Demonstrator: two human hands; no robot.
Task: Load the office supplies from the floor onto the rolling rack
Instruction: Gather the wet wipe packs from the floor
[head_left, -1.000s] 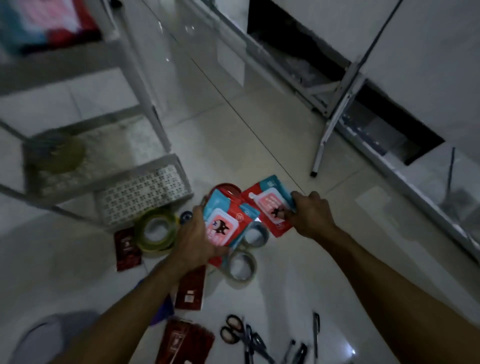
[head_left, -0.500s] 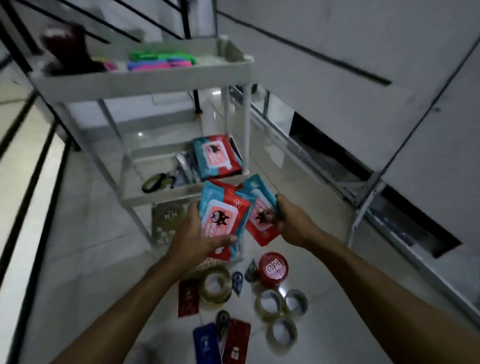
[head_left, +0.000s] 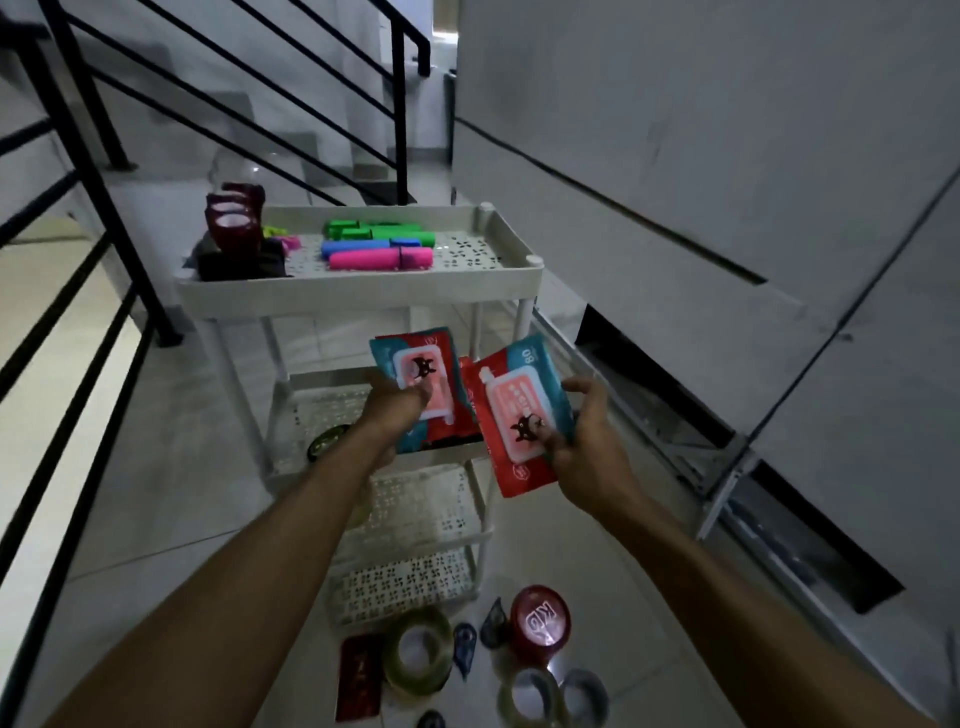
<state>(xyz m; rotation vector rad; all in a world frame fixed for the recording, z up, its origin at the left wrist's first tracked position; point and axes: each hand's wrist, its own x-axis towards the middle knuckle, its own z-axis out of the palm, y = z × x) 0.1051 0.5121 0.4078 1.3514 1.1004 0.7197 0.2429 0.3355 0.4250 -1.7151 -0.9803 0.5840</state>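
Note:
A white rolling rack (head_left: 358, 290) stands in front of me with several tiers. My left hand (head_left: 395, 410) grips a red and blue wipes pack (head_left: 421, 374) over the middle tier. To its right, my right hand (head_left: 587, 441) holds a second wipes pack (head_left: 519, 415), tilted, just outside the rack's right post. The top tier carries green, blue and pink highlighters (head_left: 379, 247) and dark red tape rolls (head_left: 231, 223). On the floor near me lie a green tape roll (head_left: 418, 657), a red round tin (head_left: 540, 621), clear tape rolls (head_left: 530, 701) and a dark red packet (head_left: 358, 678).
A black stair railing (head_left: 98, 171) runs along the left and behind the rack. A grey wall with a low dark gap and a metal frame leg (head_left: 722, 493) lines the right. Two small correction tape dispensers (head_left: 478, 634) lie beside the tin. A tape roll (head_left: 327, 439) sits on the middle tier.
Both hands rose from the floor pile with the wipes packs and moved forward to the rack's middle tier. My view lifted, bringing the whole rack and the stairs into sight.

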